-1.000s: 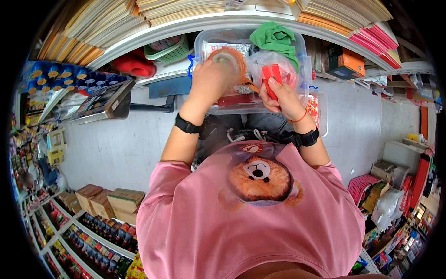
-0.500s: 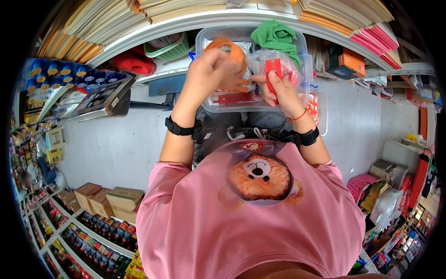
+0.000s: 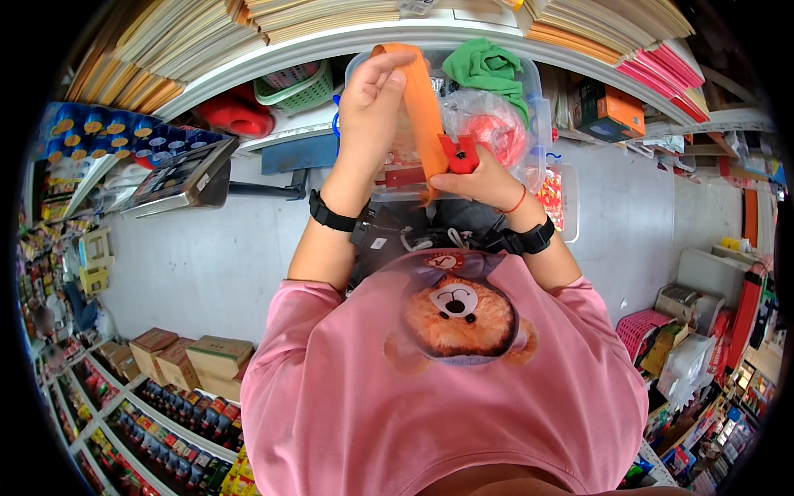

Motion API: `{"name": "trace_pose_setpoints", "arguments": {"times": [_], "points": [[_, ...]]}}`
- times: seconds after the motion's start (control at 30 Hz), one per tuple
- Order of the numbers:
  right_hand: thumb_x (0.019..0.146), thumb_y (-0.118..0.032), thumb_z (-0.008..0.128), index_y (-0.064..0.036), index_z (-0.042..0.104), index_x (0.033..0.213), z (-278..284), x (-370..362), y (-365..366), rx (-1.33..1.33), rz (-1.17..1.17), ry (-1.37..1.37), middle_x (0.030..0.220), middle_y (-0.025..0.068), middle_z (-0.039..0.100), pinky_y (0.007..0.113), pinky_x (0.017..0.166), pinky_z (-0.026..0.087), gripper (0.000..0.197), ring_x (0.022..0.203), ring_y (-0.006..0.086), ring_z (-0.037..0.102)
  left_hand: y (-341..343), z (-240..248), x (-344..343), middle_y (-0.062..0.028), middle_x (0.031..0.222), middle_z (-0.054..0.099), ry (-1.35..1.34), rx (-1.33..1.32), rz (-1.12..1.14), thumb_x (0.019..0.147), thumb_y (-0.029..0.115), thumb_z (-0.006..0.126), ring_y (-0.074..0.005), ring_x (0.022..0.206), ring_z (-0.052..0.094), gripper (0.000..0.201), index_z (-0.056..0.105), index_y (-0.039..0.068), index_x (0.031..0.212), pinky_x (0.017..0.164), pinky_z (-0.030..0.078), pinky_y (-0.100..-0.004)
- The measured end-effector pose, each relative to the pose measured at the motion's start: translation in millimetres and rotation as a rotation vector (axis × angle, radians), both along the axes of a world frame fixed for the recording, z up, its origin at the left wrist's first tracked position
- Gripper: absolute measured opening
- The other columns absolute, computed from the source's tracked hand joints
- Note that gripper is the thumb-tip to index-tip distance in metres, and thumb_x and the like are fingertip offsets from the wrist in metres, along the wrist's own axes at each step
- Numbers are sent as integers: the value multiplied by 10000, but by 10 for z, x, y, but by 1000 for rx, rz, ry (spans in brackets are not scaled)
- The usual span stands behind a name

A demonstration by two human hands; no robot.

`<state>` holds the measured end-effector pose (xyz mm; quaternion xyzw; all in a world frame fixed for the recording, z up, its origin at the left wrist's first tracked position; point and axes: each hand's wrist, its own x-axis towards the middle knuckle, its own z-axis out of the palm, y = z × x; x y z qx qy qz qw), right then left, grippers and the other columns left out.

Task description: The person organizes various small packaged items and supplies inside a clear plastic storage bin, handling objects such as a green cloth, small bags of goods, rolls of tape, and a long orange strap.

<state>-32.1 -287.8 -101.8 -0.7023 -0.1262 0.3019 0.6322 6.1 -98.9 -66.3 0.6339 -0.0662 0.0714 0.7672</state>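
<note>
An orange strip [image 3: 422,103] is running taut at twelve o'clock, stretched between both hands above a clear bin [image 3: 533,124]. The left hand [image 3: 374,99] is pinching the strip's upper end, fingers curled shut over it. The right hand [image 3: 480,178] is gripping a red dispenser [image 3: 460,153] at the strip's lower end, fingers closed around it, thumb pressing on top. The step in hand looks like drawing a length off the dispenser; the next move probably calls for holding the pull straight and tearing or cutting cleanly at the red piece, so the strip is not folding on itself.

Inside the bin, a green cloth [image 3: 490,68] is lying at one o'clock beside a clear bag [image 3: 496,124] with something red in it. An orange box [image 3: 614,112] is sitting on the shelf at two o'clock. A green basket [image 3: 296,84] and a red object [image 3: 236,112] are resting at eleven o'clock. Blue packages [image 3: 91,136] with yellow dots are lining up at ten o'clock. Brown cartons [image 3: 186,360] are standing at eight o'clock, above rows of small bottles. A pink crate [image 3: 641,331] is showing at four o'clock.
</note>
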Motion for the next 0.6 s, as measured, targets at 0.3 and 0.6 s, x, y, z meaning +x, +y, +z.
{"name": "trace_pose_setpoints", "arguments": {"times": [0.3,0.6], "points": [[952,-200,608,-108,495,828,-27,96,-121,402,-453,126,565,-42,385,244,428,296,191,450,79,366,-22,-126,-174,-94,1087,671,114,251,-328,908,27,603,-129,957,620,376,464,37,1258,825,489,-245],[997,-470,455,-62,572,1003,-67,108,-119,438,-327,115,612,-28,420,226,470,315,425,501,80,402,-65,-147,-229,-46,914,680,184,245,-336,887,56,650,-90,783,622,278,556,17,1146,668,483,-218]]}}
